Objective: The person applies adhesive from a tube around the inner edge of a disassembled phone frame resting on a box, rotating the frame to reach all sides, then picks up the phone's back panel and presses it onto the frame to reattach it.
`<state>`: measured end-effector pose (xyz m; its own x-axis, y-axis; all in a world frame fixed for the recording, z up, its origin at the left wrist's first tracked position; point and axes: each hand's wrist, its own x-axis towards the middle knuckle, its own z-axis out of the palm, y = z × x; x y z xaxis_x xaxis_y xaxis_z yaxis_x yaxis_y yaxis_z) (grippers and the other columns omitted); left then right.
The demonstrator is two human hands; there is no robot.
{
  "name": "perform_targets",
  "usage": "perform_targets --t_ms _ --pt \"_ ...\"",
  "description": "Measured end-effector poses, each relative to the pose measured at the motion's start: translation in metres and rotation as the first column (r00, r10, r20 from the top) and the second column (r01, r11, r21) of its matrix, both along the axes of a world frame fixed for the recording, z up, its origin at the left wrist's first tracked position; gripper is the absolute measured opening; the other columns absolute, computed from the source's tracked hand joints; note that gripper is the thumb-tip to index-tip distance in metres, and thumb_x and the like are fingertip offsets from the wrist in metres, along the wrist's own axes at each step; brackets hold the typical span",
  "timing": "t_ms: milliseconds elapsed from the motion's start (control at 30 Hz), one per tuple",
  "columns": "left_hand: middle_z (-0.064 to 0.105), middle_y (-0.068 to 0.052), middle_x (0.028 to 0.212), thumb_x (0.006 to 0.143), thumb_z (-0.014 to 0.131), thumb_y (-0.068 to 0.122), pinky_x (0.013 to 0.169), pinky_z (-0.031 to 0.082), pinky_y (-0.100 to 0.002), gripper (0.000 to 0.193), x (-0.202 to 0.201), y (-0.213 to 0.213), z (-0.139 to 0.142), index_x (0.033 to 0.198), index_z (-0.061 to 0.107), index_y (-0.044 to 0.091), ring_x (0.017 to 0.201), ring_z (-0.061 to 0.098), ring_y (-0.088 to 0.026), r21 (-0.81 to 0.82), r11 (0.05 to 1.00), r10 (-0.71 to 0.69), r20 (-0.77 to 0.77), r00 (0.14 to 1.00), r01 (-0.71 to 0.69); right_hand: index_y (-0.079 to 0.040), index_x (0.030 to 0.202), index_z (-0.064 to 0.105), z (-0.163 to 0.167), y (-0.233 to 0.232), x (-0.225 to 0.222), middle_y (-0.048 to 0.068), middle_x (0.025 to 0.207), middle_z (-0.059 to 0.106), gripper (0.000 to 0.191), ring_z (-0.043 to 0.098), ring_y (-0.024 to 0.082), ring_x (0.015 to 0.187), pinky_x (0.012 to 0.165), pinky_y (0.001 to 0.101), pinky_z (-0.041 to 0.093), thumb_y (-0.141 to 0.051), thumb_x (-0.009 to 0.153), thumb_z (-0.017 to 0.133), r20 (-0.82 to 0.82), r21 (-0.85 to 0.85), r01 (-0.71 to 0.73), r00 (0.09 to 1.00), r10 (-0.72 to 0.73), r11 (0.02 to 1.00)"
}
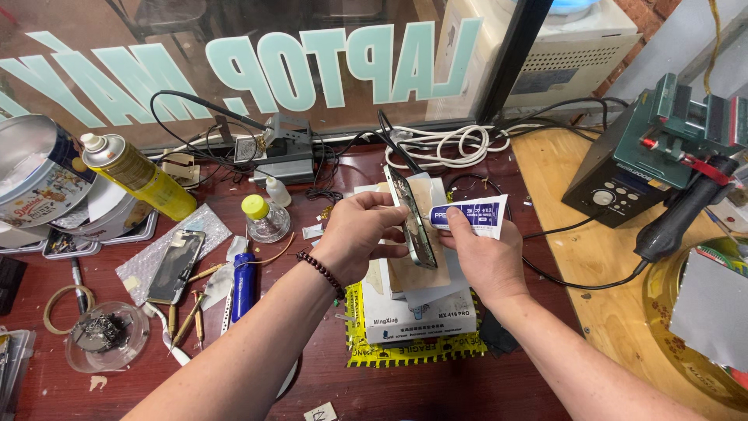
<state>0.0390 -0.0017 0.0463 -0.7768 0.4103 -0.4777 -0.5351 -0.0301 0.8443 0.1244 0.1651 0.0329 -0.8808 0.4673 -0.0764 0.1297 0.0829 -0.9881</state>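
Left hand (pixel 362 234) grip clamps upright phone (pixel 411 218); right hand (pixel 483 257) grip pinches glue tube (pixel 467 214).

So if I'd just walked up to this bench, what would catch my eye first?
Probably the two hands at the centre: the left hand holds a phone frame on edge, while the right hand presses a small blue-and-white tube against it. Next, the yellow spray can lying tilted at the left, and the dark green hot-air station with its black handpiece at the right on the pale wooden board.

Electronics repair shop: hot-air rework station (pixel 623 175), tools, lettered shopfront glass (pixel 257 66).
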Motion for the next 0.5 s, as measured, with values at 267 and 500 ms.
perform_targets --t_ms 267,500 --pt "0.068 -0.003 0.090 0.088 0.073 0.010 0.058 0.063 -0.032 0.022 0.000 0.000 -0.003 0.108 0.065 0.006 0.073 0.067 -0.016 0.013 1.000 0.008 0.005 1.000 -0.008 0.005 0.099 0.076 0.000 0.000 0.006 0.012 0.090 0.080 0.024 0.079 0.018 0.078 0.068 0.0296 0.066 -0.016 0.095 0.065 0.002 0.020 0.005 1.000 -0.005 1.000" --pt "0.068 -0.004 0.091 0.088 0.073 0.010 0.059 0.064 -0.032 0.020 0.001 0.001 -0.001 0.106 0.064 0.006 0.073 0.067 -0.017 0.010 1.000 0.004 -0.002 1.000 -0.004 0.002 0.100 0.077 0.007 -0.001 0.012 0.011 0.090 0.081 0.025 0.080 0.017 0.080 0.070 0.0280 0.066 -0.019 0.097 0.063 0.106 0.096 -0.004 0.994 -0.007 0.995"
